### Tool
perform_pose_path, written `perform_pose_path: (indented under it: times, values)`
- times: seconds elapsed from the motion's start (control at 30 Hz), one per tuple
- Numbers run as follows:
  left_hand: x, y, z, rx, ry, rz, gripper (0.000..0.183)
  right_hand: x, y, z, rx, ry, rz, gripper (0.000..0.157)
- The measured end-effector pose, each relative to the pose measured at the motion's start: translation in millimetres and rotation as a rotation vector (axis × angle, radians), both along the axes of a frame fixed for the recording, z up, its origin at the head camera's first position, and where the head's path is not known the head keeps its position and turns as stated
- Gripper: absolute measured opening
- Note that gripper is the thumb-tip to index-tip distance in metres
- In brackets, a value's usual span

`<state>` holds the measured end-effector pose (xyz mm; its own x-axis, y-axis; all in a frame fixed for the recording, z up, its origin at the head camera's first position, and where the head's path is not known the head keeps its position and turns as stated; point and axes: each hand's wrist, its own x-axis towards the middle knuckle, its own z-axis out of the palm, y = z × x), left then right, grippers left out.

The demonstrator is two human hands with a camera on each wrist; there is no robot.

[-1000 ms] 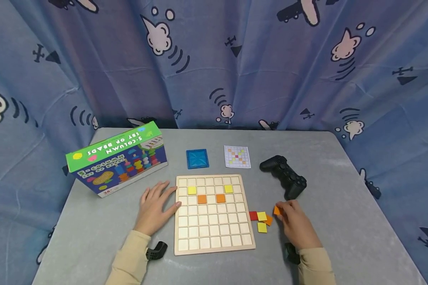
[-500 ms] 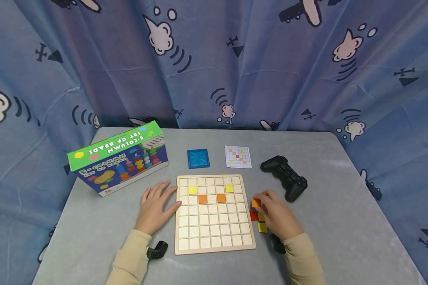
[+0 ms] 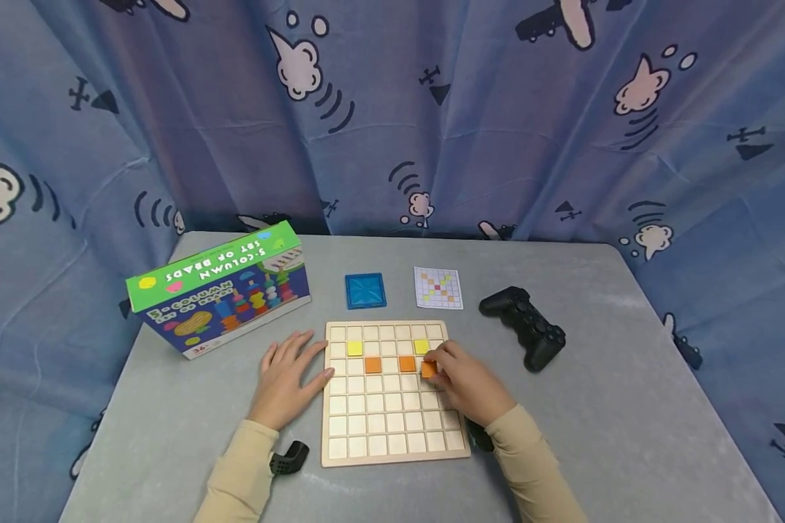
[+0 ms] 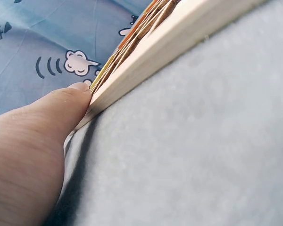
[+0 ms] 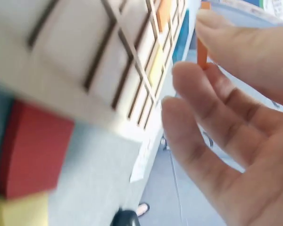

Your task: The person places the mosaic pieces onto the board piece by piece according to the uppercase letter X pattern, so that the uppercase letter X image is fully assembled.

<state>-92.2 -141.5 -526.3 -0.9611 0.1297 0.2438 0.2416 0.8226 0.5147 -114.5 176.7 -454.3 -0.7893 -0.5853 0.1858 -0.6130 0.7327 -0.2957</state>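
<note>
A wooden grid board [image 3: 395, 460] lies on the table. In its upper rows sit two yellow tiles, one left [image 3: 355, 349] and one right [image 3: 421, 346], and below them two orange tiles [image 3: 373, 365]. My right hand [image 3: 474, 388] pinches another orange tile [image 3: 428, 370] between thumb and fingers, over the board's right side. The right wrist view shows this orange tile [image 5: 202, 52] edge-on, raised above the board. My left hand [image 3: 286, 385] lies beside the board with fingers extended, thumb and fingertips at its left edge. In the left wrist view the thumb [image 4: 66, 106] touches that edge.
A red tile [image 5: 35, 148] and a yellow tile [image 5: 21, 212] lie right of the board, hidden by my right hand in the head view. Behind the board are a blue square tray [image 3: 365, 291] and a pattern card [image 3: 438, 288]. A game controller [image 3: 523, 327] and a box [image 3: 219, 290] flank them.
My right hand has carried the orange tile leftward from the table beside the controller, past the loose tiles, to over the board. The left hand has stayed at the board's left edge.
</note>
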Motion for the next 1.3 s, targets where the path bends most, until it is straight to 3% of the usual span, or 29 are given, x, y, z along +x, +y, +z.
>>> perform_pose_path:
  times: [0.27, 0.6, 0.93, 1.3]
  values:
    - [-1.1, -0.7, -1.1, 0.001, 0.001, -0.008, 0.053, 0.9, -22.3, -4.5, -0.004, -0.027, 0.063, 0.024]
    - [-2.6, -0.9, -2.1, 0.001, -0.020, -0.015, 0.055, 3.1, -39.9, -12.3, 0.001, -0.088, 0.077, 0.019]
    - [-2.4, 0.4, 1.4, 0.004, -0.030, -0.008, 0.054, 1.2, -43.6, -12.9, 0.035, -0.066, 0.101, 0.014]
    - [-1.3, -0.1, 2.2, 0.004, -0.029, -0.003, 0.054, -0.4, -45.0, -14.8, 0.038, -0.078, 0.126, 0.021]
